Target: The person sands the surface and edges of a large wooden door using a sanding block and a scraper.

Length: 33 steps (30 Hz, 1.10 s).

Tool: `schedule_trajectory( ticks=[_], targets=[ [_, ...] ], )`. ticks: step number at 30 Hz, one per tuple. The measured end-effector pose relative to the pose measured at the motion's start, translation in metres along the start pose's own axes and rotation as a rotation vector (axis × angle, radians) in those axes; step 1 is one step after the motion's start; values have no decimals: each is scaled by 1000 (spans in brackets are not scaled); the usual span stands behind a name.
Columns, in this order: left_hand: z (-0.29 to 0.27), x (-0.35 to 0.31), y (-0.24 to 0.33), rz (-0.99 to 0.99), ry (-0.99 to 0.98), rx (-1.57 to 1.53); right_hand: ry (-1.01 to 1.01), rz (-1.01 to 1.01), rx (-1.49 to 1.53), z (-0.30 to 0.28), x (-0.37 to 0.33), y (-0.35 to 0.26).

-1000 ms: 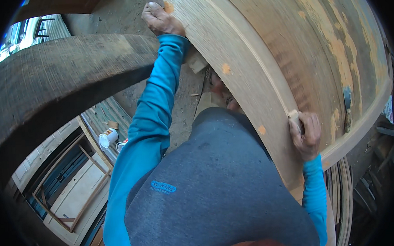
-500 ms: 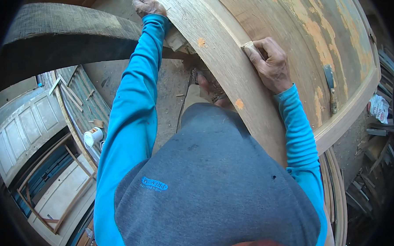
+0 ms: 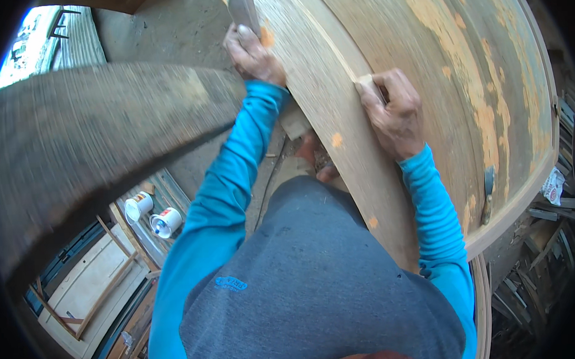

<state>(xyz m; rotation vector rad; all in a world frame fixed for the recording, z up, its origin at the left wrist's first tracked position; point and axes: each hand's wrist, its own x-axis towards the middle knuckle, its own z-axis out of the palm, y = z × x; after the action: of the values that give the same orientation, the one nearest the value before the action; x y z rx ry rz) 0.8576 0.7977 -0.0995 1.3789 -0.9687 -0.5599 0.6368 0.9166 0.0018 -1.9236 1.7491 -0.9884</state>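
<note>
A large curved wooden panel (image 3: 394, 43) lies in front of me, patched with orange filler. My right hand (image 3: 395, 114) is closed on a small pale block (image 3: 365, 84), pressed against the raised lip of the panel's near border (image 3: 326, 101). Whether sandpaper wraps the block I cannot make out. At the border's outer edge, farther off and to the left, my left hand (image 3: 254, 58) is closed. A flat grey blade (image 3: 243, 8), like a scraper's, juts up from its thumb; any handle is hidden. A putty knife (image 3: 487, 193) rests on the panel's right part.
A thick curved wooden beam (image 3: 111, 116) crosses the left side, close to my left forearm. Beyond it are two white tubs (image 3: 165, 222) and a pale door panel (image 3: 90, 287). Wood scraps (image 3: 529, 284) and a white plastic bag (image 3: 553, 187) lie at the right.
My left hand has come lower and rightward in view, and the grey blade now shows at it. My right hand stays at the lip. The view has shifted; the beam fills more of the left.
</note>
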Motion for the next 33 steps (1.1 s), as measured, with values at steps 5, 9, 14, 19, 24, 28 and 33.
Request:
schedule_trajectory(
  ticks=[5,9,14,19,24,28,33],
  targets=[
    [4,-7,16,-31,-46,28,11,-51,-116,76,136,-2],
    [2,-7,21,-33,-86,52,33,-62,-166,136,243,-10],
    [0,-5,32,-38,-146,59,-54,-32,-229,189,369,-20],
    [2,-1,35,-24,-193,-22,-110,30,-212,205,418,-19],
    [-2,0,35,-77,-143,-69,-221,-76,-207,168,339,-25],
    [-7,0,33,11,-120,-4,-175,-77,-205,176,349,-42],
    [8,-9,21,9,-118,51,-169,30,-149,164,357,-8]
  ],
)
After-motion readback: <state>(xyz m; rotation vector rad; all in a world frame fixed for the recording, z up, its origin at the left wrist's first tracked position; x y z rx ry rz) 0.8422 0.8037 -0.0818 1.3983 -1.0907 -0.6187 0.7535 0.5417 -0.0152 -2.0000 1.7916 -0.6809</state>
